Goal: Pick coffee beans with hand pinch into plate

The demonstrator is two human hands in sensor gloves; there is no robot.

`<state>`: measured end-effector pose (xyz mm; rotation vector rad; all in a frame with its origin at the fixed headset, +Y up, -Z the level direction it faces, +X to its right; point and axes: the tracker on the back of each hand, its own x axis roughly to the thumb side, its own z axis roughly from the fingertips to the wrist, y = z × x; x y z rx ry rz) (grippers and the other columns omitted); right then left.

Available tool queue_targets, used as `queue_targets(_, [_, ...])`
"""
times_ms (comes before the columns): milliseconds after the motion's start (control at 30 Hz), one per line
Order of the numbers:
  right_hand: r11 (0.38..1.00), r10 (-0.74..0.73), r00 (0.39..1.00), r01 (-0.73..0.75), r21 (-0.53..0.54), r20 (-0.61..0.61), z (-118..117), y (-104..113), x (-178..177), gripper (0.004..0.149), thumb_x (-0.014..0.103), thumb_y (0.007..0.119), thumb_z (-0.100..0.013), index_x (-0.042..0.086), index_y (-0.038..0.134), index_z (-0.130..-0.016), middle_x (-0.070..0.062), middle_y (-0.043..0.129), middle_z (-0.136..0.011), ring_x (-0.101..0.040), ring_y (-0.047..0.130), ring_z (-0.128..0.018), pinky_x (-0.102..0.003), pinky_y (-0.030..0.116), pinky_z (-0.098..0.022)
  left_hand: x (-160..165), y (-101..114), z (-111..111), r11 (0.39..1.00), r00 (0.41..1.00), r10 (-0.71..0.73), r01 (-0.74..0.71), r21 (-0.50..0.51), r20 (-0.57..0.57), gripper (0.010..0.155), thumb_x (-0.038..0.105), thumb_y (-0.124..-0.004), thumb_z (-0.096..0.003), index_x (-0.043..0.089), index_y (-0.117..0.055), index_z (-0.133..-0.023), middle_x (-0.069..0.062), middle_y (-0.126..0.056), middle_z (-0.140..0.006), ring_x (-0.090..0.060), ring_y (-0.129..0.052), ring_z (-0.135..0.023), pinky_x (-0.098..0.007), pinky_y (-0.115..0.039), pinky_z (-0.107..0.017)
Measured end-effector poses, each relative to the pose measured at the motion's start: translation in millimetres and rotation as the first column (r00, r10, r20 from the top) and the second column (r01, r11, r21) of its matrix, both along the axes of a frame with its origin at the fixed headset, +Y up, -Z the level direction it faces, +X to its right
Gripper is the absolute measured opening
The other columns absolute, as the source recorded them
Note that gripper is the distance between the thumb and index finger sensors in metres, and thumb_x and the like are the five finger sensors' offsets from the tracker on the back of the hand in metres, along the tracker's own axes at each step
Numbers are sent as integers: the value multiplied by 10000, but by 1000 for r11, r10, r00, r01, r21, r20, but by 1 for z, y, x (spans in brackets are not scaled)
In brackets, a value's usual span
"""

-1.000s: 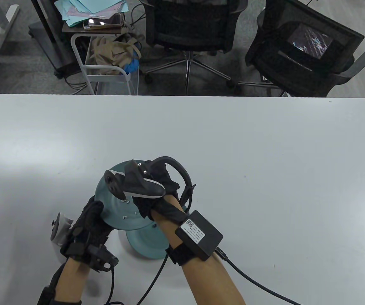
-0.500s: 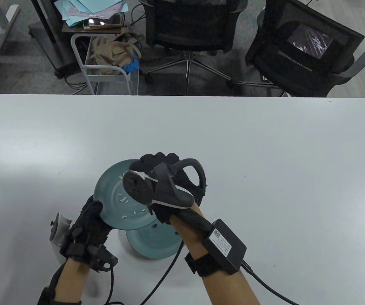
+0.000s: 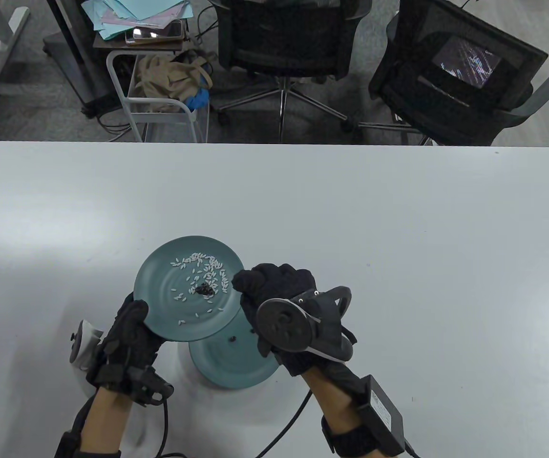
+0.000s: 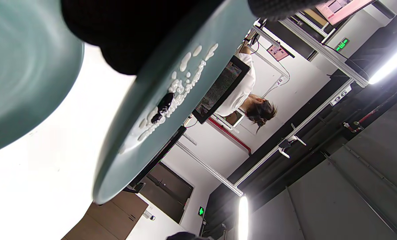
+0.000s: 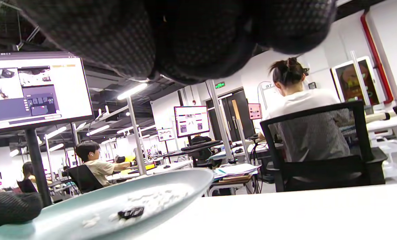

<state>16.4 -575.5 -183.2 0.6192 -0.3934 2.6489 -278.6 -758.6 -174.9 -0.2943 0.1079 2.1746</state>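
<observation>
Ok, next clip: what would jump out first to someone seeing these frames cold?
Probably the teal plate held tilted above the table by the left hand, strewn with pale grains around a dark clump of coffee beans. Beneath it a second teal plate lies on the table with one bean; the right hand hovers alongside.

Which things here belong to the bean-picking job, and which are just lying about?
Job:
- raised plate, gripped by the left hand
- dark coffee beans among white grains on it
- lower plate on the table, one bean in it
- right hand

Lying about:
- office chairs
- cart with papers
</observation>
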Motion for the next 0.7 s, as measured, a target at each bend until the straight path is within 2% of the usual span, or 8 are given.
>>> queue_targets(100, [999, -46, 999, 46, -11, -8, 4, -16, 2, 357, 337, 849, -426, 245, 815, -769, -78, 922, -724, -197, 918, -443, -484, 772, -423, -1, 0, 0, 1000, 1000, -2, 2, -4, -7, 629, 441, -648, -502, 258, -360, -1031, -92, -651, -944, -357, -859, -641, -416, -775, -466])
queue_targets(267, [999, -32, 999, 31, -37, -25, 3, -38, 3, 359, 339, 847, -426, 244, 813, -771, -78, 921, -723, -195, 918, -440, -483, 772, -421, -2, -1, 1, 1000, 1000, -10, 9, -11, -17, 629, 439, -651, -501, 258, -364, -1030, -92, -653, -944, -361, -857, -640, -420, -774, -465])
queue_targets(500, [1000, -15, 1000, 15, 12, -1, 3, -56, 6, 360, 342, 843, -425, 247, 809, -771, -74, 920, -721, -192, 917, -439, -479, 773, -420, -5, 0, 0, 1000, 1000, -1, 1, -12, -14, 629, 445, -648, -503, 267, -358, -1032, -84, -649, -950, -355, -854, -649, -414, -773, -474])
queue_targets(700, [999, 31, 999, -30, -37, 12, -1, -74, 5, 359, 340, 843, -427, 240, 812, -771, -77, 924, -719, -194, 922, -435, -481, 776, -416, -10, 1, 0, 1000, 999, -2, 2, -9, -32, 626, 446, -647, -503, 271, -361, -1032, -80, -651, -950, -352, -855, -649, -414, -773, -474])
